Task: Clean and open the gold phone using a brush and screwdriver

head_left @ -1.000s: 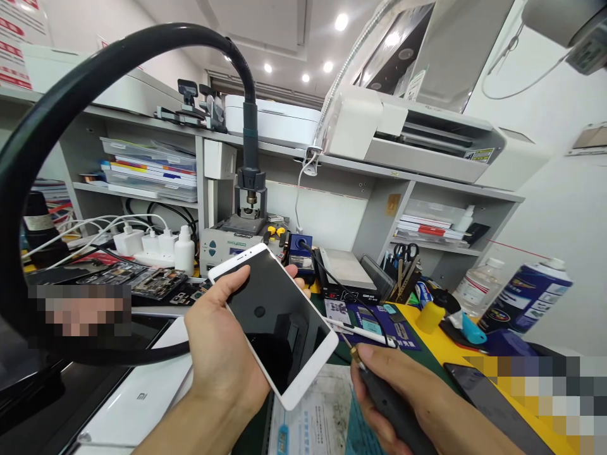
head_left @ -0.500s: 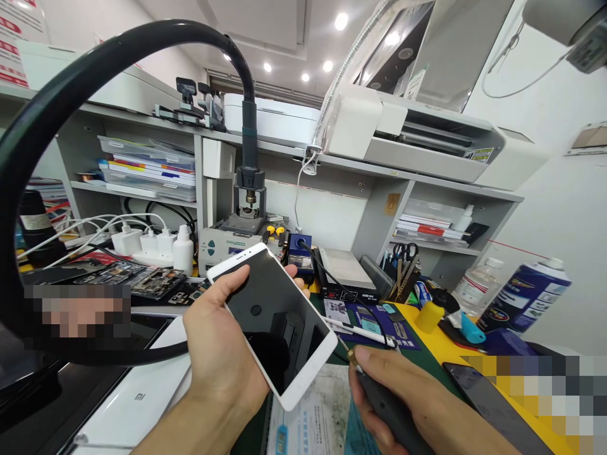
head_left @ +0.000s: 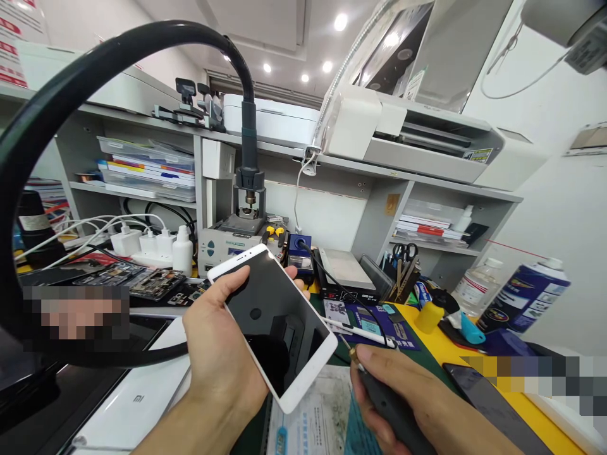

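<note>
My left hand (head_left: 222, 347) is closed around a white-framed smartphone (head_left: 279, 322), thumb on its left edge and fingertips showing past the far right edge. The phone is tilted, with its dark, reflective screen towards me. In my right hand (head_left: 403, 385) is a hand tool (head_left: 384, 398) with a dark grey handle, a brass collar and a thin metal tip. That tip points up and left, close to the phone's lower right corner but slightly apart from it. The fingers' grip hides part of the handle.
A black flexible hose (head_left: 123, 44) arches across the left, its lower stretch passing behind my left wrist. White phone back covers (head_left: 137, 398) lie at lower left, circuit boards (head_left: 156, 282) beyond. A white pen-like tool (head_left: 360, 332), a dark phone (head_left: 488, 404) and a spray can (head_left: 526, 294) are on the right.
The tool's tip has drawn slightly away from the phone's corner, to the right and down. My left hand and the phone are almost unmoved.
</note>
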Motion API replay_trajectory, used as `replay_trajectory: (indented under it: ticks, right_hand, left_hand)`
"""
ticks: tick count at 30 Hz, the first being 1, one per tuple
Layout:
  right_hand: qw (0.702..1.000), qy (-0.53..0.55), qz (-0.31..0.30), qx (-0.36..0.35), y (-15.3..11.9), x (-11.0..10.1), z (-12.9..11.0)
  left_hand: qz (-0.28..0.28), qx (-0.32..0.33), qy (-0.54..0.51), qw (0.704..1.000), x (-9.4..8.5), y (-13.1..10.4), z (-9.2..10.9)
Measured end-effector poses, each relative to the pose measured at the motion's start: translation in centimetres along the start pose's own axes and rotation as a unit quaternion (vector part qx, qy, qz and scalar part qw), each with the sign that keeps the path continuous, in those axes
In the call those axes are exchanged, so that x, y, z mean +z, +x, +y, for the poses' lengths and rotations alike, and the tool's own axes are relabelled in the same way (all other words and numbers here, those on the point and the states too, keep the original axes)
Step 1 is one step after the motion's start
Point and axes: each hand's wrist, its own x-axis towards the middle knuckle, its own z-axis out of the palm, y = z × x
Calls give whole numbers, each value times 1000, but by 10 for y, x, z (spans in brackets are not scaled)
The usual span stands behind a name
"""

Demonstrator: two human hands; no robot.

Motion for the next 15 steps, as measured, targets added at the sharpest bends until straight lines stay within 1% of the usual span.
replay_trajectory:
  ticks: [3, 5, 8, 10, 12, 13, 15]
  right_hand:
    - [1000, 13, 0, 5, 1, -2, 1]
    - [1000, 15, -5, 0, 1, -4, 2]
    - [999, -11, -24, -26, -3, -11, 2]
    - [995, -54, -22, -87, -7, -18, 2]
    - [981, -92, -1, -173, -9, -26, 3]
    - [971, -104, 12, -213, -9, -30, 4]
    - [954, -113, 33, -276, -6, -36, 6]
  left_hand:
    - [0, -13, 36, 999, -2, 3, 0]
    - [8, -38, 69, 997, -4, 6, -2]
    - [10, -119, 105, 987, -7, 12, -9]
    - [-13, -180, 105, 978, -10, 16, -16]
    - [-25, -219, 118, 968, -12, 19, -23]
    - [-29, -236, 131, 962, -13, 20, -27]
    - [-42, -247, 153, 956, -14, 20, -33]
